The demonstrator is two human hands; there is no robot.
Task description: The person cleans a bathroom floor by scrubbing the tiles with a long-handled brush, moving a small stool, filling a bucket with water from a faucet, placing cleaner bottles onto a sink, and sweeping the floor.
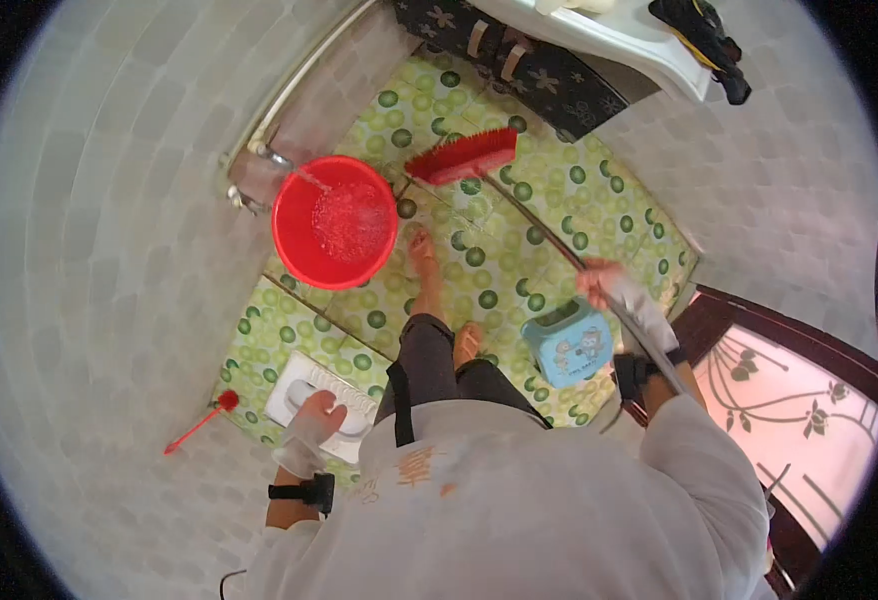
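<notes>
My right hand (601, 284) is closed around the metal handle of a red broom (465, 158), whose bristled head is at the floor by the dark cabinet. The handle slants back past my right forearm. My left hand (319, 414) hangs over the white squat toilet (289, 385), holding nothing, its fingers loosely curled and apart. Ahead on the left stands a red bucket (335, 275). Water pours into it from a wall tap (277, 158), and the surface inside is churned and bubbly.
A light blue step stool (571, 346) stands right of my feet. A red toilet brush (227, 402) leans by the left wall. Ahead are a dark flowered cabinet (549, 85) and a white basin (619, 38). A dark-framed door (769, 390) is at right. Green-dotted tiles (479, 255) cover the floor.
</notes>
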